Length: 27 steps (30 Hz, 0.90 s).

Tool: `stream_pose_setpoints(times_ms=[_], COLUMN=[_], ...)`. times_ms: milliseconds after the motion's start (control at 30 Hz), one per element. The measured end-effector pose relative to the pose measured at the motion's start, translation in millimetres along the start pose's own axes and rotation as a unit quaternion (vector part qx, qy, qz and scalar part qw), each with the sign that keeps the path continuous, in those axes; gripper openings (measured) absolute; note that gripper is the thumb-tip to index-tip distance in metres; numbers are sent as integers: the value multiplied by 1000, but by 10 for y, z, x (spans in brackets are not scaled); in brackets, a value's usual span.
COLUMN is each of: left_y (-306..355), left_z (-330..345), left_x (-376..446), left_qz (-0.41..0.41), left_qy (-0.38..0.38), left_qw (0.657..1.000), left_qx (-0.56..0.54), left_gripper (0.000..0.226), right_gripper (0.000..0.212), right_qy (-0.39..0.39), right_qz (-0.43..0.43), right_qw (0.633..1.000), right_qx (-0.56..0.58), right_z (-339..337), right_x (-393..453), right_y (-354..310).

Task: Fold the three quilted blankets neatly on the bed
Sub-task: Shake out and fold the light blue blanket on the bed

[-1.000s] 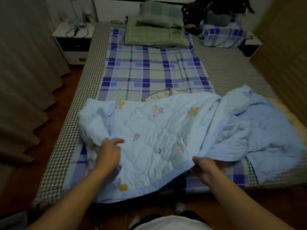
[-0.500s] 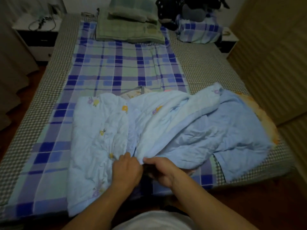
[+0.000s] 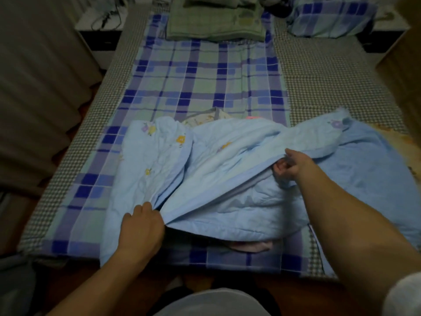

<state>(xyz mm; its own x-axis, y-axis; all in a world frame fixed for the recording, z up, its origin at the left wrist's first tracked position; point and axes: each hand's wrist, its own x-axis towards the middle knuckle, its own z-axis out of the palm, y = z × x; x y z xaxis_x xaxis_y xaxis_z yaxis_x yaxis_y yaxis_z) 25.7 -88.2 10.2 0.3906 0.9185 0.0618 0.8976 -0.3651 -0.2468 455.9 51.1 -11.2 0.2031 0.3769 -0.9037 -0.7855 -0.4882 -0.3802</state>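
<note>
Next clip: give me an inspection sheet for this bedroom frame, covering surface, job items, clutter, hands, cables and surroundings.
Surface: bed with houndstooth cover, blue-green plaid sheet on top.
Job's things: light blue quilted blanket partly folded, rumpled at right; yellow-orange blanket edge beneath it.
Clutter: folded green bedding, plaid pillow, pink cloth under the blanket.
Hands: left hand grips the blanket's near corner; right hand pinches its border.
Cables: cords on the nightstand.
Surroundings: curtain left, wooden wardrobe right.
</note>
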Motion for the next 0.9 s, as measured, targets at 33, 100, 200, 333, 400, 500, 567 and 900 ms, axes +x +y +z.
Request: stream_pose_setpoints(times_ms=[33, 100, 200, 333, 400, 500, 567, 900], left_y=[4, 10, -18, -88, -117, -184, -237, -542], left_z=[-6, -14, -19, -22, -26, -15, -24, -424], left_x=[5, -3, -46, -10, 39, 90, 108, 359], left_qz=[-1, 0, 8, 13, 8, 0, -3, 68], left_qy=[0, -7, -19, -41, -41, -39, -60, -6], left_qw=[1000, 1000, 1000, 999, 998, 997, 995, 995], left_qx=[-2, -8, -19, -28, -39, -63, -77, -74], left_gripper=[9, 9, 6, 16, 19, 14, 18, 19], right_gripper=[13, 13, 24, 40, 52, 60, 92, 38], right_qy=[-12, -13, -21, -11, 29, 96, 101, -26], right_qz=[14, 18, 11, -164, -284, -218, -144, 11], right_qw=[1000, 999, 999, 984, 956, 971, 984, 971], right_qx=[-9, -50, -29, 75, 74, -37, 5, 238], right_z=[-4, -30, -111, -148, -372, -976, -1288, -899], right_x=[33, 16, 18, -205, -474, -552, -610, -548], right_y=[-39, -66, -77, -49, 163, 890, 1370, 2290])
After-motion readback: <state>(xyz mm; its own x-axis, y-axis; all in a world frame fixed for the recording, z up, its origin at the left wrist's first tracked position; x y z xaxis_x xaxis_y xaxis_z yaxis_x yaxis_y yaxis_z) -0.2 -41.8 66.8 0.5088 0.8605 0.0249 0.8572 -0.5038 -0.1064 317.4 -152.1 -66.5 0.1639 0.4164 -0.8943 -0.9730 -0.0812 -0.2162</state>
